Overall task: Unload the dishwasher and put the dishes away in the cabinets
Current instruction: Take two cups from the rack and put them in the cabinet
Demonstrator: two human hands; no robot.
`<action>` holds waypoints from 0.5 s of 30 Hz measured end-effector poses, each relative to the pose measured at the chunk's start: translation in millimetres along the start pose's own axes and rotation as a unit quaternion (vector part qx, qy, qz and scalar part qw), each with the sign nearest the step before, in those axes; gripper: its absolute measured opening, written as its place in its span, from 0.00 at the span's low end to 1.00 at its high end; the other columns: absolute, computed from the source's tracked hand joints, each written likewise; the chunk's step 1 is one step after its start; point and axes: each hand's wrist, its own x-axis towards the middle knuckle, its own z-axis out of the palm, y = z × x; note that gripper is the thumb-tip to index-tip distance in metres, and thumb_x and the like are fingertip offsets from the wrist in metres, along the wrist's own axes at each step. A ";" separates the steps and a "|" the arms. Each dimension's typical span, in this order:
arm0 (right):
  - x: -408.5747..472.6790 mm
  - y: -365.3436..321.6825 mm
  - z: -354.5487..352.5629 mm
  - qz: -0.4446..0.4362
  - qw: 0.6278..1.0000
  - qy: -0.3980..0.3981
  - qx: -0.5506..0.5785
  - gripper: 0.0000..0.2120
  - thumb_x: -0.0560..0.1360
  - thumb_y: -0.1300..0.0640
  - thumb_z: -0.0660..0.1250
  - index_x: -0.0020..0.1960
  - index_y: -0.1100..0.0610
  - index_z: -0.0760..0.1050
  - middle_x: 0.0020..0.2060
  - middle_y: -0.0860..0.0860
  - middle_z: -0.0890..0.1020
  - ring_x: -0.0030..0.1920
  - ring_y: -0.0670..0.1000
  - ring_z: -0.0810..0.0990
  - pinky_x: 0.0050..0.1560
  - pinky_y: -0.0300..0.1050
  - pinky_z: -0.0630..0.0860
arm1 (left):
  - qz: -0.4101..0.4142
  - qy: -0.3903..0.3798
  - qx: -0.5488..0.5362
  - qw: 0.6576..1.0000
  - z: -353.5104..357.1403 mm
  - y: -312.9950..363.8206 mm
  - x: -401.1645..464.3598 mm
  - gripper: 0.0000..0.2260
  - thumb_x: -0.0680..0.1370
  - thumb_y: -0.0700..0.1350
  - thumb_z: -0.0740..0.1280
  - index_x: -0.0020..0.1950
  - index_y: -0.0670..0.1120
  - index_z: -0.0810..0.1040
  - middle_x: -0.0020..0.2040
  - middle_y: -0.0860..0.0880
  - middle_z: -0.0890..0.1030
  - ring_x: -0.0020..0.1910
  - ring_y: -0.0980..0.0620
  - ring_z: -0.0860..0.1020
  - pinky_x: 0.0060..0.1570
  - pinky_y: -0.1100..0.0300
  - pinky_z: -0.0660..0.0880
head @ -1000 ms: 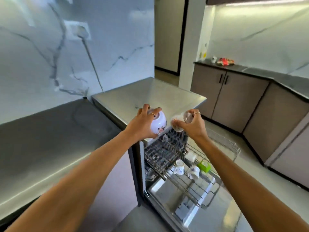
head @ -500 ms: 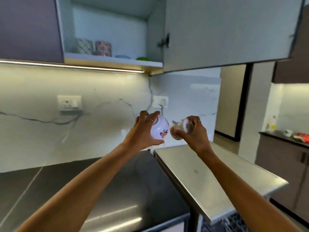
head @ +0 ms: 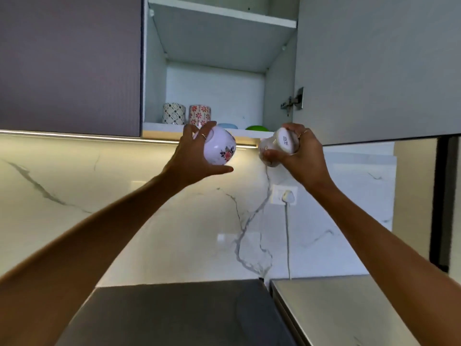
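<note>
— So, what did she have in her hands just then?

— A cup in each. The left hand [head: 192, 156] was curled round a white floral cup [head: 219, 149], thumb underneath and fingers over the top, with the rose print facing us. The right hand [head: 300, 153] gripped a second white cup [head: 279, 147] tipped on its side, so its stamped base showed.

— And where were they, relative to the cupboard?

— Both were raised just in front of the open cabinet [head: 214, 71], at about the height of its bottom shelf [head: 159, 127], neither cup resting on anything. The cabinet door [head: 374, 66] stood swung open on the right, just behind the right hand.

— Anything already on that shelf?

— Two patterned mugs [head: 187, 113] side by side at the left, one dark-dotted, one with red flowers. Then a blue bowl [head: 228, 126] and a green bowl [head: 255, 128], only their rims peeking over the shelf edge.

— And below?

— A marble backsplash [head: 124, 196] with a wall socket [head: 284, 194] and a plug in it, its cord running down to the grey countertop [head: 174, 315].
</note>
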 end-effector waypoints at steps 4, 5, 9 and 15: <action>53.5 17.0 11.7 -0.042 0.999 0.018 -0.005 0.31 0.65 0.54 0.78 0.65 0.55 0.71 0.57 0.50 0.75 0.53 0.43 0.72 0.51 0.29 0.69 | -0.016 0.013 0.024 0.999 -8.6 -8.4 54.4 0.51 0.61 0.58 0.79 0.76 0.49 0.55 0.69 0.42 0.61 0.67 0.45 0.66 0.66 0.57 0.64; 64.3 19.9 15.4 -0.052 0.998 0.021 -0.005 0.31 0.65 0.54 0.78 0.65 0.55 0.71 0.59 0.51 0.75 0.53 0.44 0.73 0.54 0.32 0.69 | -0.019 0.018 0.026 0.999 -11.2 -9.0 68.3 0.51 0.61 0.57 0.79 0.77 0.50 0.55 0.68 0.42 0.61 0.67 0.45 0.66 0.66 0.58 0.64; 107.4 38.5 31.9 -0.071 0.997 0.010 0.005 0.33 0.66 0.53 0.77 0.67 0.56 0.71 0.61 0.52 0.76 0.57 0.47 0.74 0.58 0.37 0.71 | -0.036 0.021 0.022 0.999 -5.4 -14.1 117.9 0.49 0.63 0.57 0.78 0.77 0.51 0.56 0.68 0.43 0.64 0.67 0.46 0.67 0.67 0.56 0.64; 174.1 60.4 68.6 -0.086 0.996 -0.024 0.016 0.32 0.67 0.49 0.76 0.68 0.55 0.72 0.58 0.52 0.79 0.56 0.51 0.78 0.60 0.45 0.75 | -0.046 0.018 0.058 0.997 21.6 -31.6 165.2 0.47 0.64 0.57 0.77 0.76 0.50 0.56 0.68 0.42 0.63 0.66 0.43 0.68 0.65 0.53 0.67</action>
